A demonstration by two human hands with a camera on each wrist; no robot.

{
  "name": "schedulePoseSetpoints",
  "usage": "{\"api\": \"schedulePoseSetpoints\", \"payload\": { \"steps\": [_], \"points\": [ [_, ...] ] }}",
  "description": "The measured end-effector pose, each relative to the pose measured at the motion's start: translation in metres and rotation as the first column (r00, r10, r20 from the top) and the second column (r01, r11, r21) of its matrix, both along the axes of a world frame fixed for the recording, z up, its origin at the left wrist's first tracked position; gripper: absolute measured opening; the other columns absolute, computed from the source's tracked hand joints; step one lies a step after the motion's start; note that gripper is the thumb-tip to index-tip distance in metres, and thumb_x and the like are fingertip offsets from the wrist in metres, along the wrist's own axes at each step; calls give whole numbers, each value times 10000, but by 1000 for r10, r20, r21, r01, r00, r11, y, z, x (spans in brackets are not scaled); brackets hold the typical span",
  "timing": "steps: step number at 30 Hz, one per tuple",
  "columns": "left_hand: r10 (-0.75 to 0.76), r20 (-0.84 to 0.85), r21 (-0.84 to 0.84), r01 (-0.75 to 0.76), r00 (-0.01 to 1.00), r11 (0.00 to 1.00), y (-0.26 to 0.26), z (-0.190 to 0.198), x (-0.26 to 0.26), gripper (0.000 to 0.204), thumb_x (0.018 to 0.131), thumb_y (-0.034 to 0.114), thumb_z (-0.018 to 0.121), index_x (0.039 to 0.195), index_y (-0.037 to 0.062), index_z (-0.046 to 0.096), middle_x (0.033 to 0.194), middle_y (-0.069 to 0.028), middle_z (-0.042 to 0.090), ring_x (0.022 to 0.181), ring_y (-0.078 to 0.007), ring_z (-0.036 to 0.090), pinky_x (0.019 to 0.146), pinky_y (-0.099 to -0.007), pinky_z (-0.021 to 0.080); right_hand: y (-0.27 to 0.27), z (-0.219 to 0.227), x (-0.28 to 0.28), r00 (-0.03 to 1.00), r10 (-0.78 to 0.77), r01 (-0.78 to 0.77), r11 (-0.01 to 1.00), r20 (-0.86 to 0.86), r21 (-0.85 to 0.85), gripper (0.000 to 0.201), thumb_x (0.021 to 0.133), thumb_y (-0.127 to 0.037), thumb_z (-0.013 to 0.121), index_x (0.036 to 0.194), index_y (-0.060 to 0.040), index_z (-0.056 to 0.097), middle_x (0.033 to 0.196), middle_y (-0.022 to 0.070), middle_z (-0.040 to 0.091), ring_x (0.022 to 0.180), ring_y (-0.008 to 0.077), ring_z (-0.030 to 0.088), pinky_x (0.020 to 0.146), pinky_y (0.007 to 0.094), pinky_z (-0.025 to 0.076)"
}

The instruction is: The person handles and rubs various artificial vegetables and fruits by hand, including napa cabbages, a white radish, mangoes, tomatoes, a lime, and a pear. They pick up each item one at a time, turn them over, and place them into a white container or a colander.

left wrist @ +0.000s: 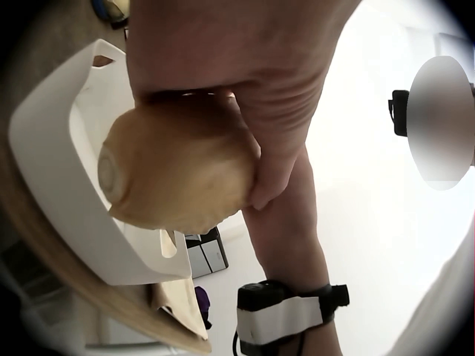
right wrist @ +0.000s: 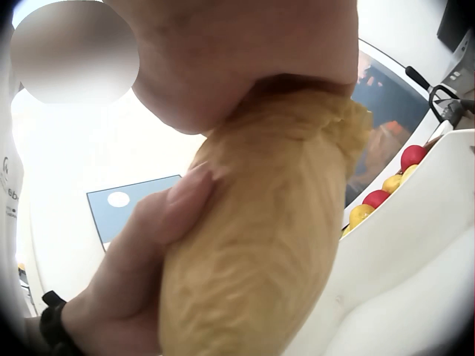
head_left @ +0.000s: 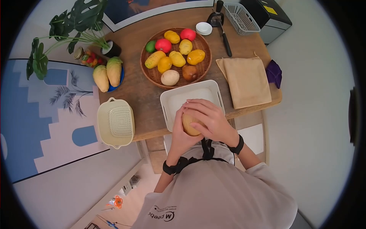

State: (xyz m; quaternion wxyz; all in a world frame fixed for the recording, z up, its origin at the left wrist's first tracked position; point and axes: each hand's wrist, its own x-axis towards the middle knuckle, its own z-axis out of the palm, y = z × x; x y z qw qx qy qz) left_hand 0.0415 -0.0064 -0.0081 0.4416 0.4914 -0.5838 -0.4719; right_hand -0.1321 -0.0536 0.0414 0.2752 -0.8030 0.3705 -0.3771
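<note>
Both hands hold a pale yellow napa cabbage [head_left: 188, 124] in front of the body, at the near edge of a white basin [head_left: 183, 95]. My left hand [head_left: 180, 131] grips it from the left side, thumb along its wrinkled leaves in the right wrist view. Over its top my right hand [head_left: 214, 119] curls, thumb against the cabbage, fingers overlapping the left fingertips. The round stem end of the cabbage [left wrist: 178, 167] faces left in the left wrist view. Frilly leaf edges show beneath the right hand in the right wrist view; part of the cabbage is covered by the palms.
Behind the basin stands a wicker basket [head_left: 144, 72] of several fruits. Two more napa cabbages [head_left: 114, 72] lie on a blue plate at left, beyond a cream colander [head_left: 103, 128]. A folded beige cloth [head_left: 246, 82], a black-handled knife [head_left: 227, 45] and a grey basket [head_left: 241, 21] sit at right.
</note>
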Motion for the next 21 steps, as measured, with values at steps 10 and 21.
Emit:
{"api": "schedulePoseSetpoints", "payload": {
  "steps": [10, 21],
  "points": [
    [42, 167, -57, -33, 985, 998, 0, 6, 2, 1050, 697, 98, 971, 1584, 10, 416, 1456, -195, 581, 1348, -371, 604, 1133, -436, 503, 3, -2, -1, 999, 10, -13, 998, -52, -59, 420, 975, -181, 686, 1346, 16, 672, 1420, 222, 665, 1297, 427, 636, 1133, 494, 505],
    [-18, -67, 89, 24, 998, 996, 6, 13, 9, 1191, 705, 105, 985, 1665, 45, 284, 1566, -182, 518, 1436, -312, 554, 1171, -428, 485, 3, 0, -2, 961, 50, -94, 984, 271, 153, 465, 983, -166, 658, 1409, 20, 645, 1448, 226, 655, 1336, 440, 618, 1136, 499, 500]
  ]
}}
